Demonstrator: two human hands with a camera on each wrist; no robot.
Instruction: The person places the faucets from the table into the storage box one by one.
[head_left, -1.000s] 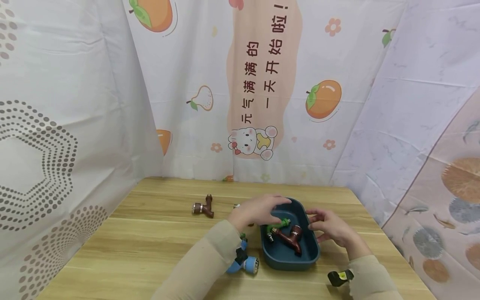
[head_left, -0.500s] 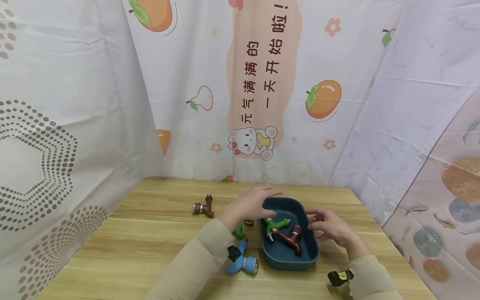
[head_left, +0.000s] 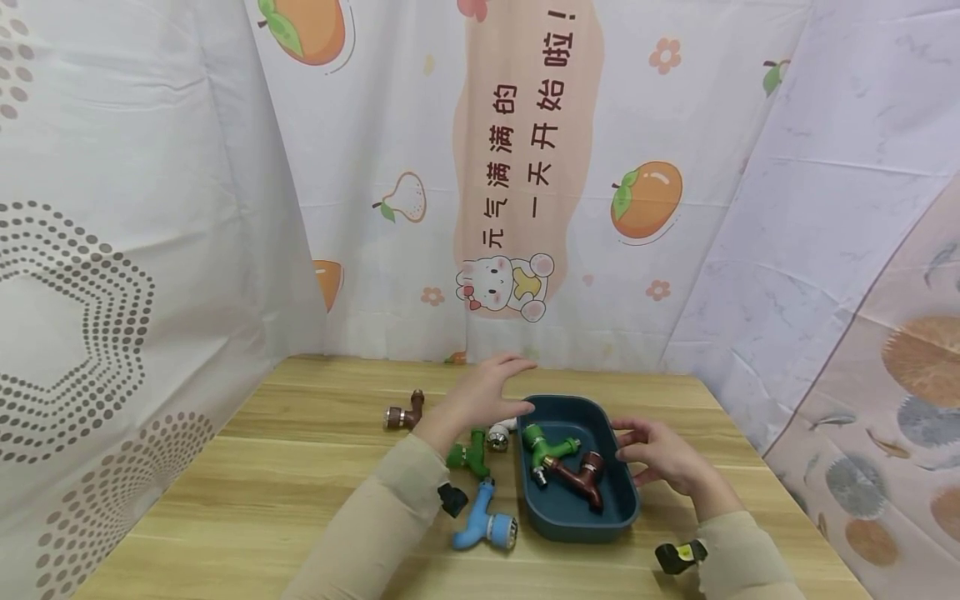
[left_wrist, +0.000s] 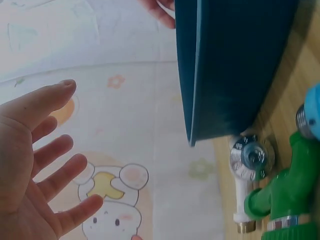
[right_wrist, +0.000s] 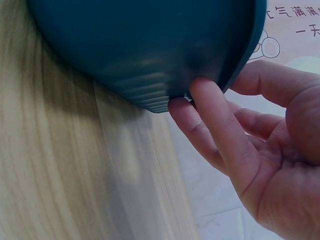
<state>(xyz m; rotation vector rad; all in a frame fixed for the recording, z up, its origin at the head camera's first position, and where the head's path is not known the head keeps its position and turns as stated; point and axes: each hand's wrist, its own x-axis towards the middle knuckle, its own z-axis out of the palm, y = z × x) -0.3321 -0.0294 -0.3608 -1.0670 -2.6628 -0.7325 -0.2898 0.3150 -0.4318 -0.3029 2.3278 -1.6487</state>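
Observation:
My left hand (head_left: 480,398) hovers at the far left corner of a dark blue plastic basin (head_left: 581,530), fingers spread and holding nothing. In the left wrist view its palm and spread fingers show beside the basin's wall. At the basin's right side, my right hand (head_left: 663,454) holds the rim, with fingers against the outer wall and the thumb tip at the edge. Inside the basin lie a green tap (head_left: 551,450) and a dark red-brown tap (head_left: 585,477), overlapping each other. A white tap (head_left: 501,435) lies just left of the basin, partly hidden by my left hand.
Left of the basin, a green tap (head_left: 471,454) and a light blue tap (head_left: 480,527) lie close together on the wooden table (head_left: 225,508). Farther back left is a brown tap (head_left: 408,414), partly behind my left hand. A printed curtain (head_left: 375,275) hangs behind the table.
My left hand has drawn back left and away from over the basin, uncovering the green tap inside and the white and green taps beside it. My right hand stays at the basin.

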